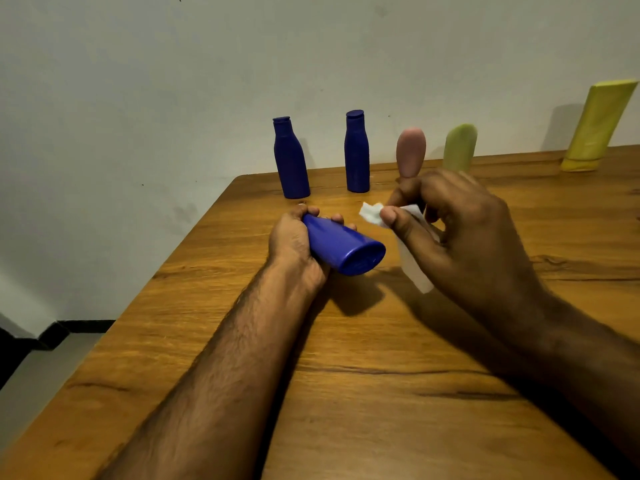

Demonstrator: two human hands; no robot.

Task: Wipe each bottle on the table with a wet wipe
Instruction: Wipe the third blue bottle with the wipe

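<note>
Left fingers (pixel 337 218) curl round a tilted blue bottle (pixel 343 245) near the table's (pixel 346 393) far-left corner. The right hand (pixel 464 233) pinches a wipe (pixel 372 213) just beside it.

Home room, wooden table (pixel 381 393), plain wall (pixel 173 81)

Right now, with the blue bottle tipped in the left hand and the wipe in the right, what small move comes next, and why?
Probably bring the right hand leftward so the wet wipe meets the held blue bottle. The left hand grips the bottle tilted, base toward the camera, and the wipe sits just beside it, apparently not touching yet.
</note>
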